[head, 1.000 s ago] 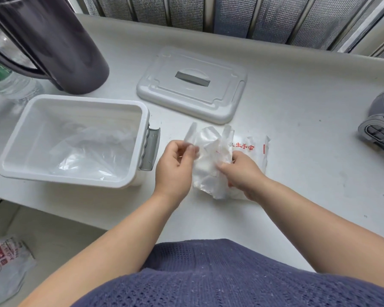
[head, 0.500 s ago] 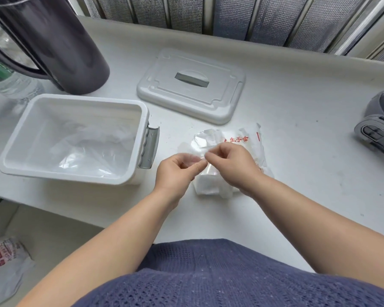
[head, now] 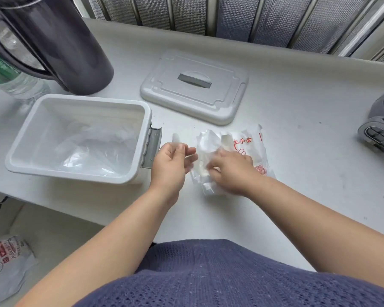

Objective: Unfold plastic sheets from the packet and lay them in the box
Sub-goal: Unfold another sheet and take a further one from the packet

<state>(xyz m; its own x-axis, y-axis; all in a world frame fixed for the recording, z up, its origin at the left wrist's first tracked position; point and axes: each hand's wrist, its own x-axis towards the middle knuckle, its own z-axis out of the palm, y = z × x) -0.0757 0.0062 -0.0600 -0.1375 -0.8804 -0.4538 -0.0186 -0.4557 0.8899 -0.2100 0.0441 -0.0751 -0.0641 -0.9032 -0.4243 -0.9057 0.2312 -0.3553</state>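
The clear packet [head: 251, 145] with red print lies on the white counter, and crumpled folded sheets [head: 206, 145] spill from its left end. My right hand [head: 230, 171] rests on that pile and pinches the plastic with curled fingers. My left hand [head: 171, 165] is just left of the pile and pinches a thin folded plastic sheet [head: 177, 138] that sticks up behind its fingers. The open white box [head: 20, 138] stands to the left, a grey latch [head: 152, 149] on its near end. Clear plastic sheets [head: 87, 149] lie crumpled on the box floor.
The box lid [head: 195, 85] lies flat behind the packet. A dark jug [head: 53, 41] and a water bottle [head: 13, 78] stand at the back left. A grey and purple device [head: 381, 129] sits at the right edge. Another printed bag [head: 7, 262] lies below the counter.
Both hands were together pinching plastic over the pile. Now my left hand has drawn left with a folded sheet, and my right hand has dropped back onto the pile.
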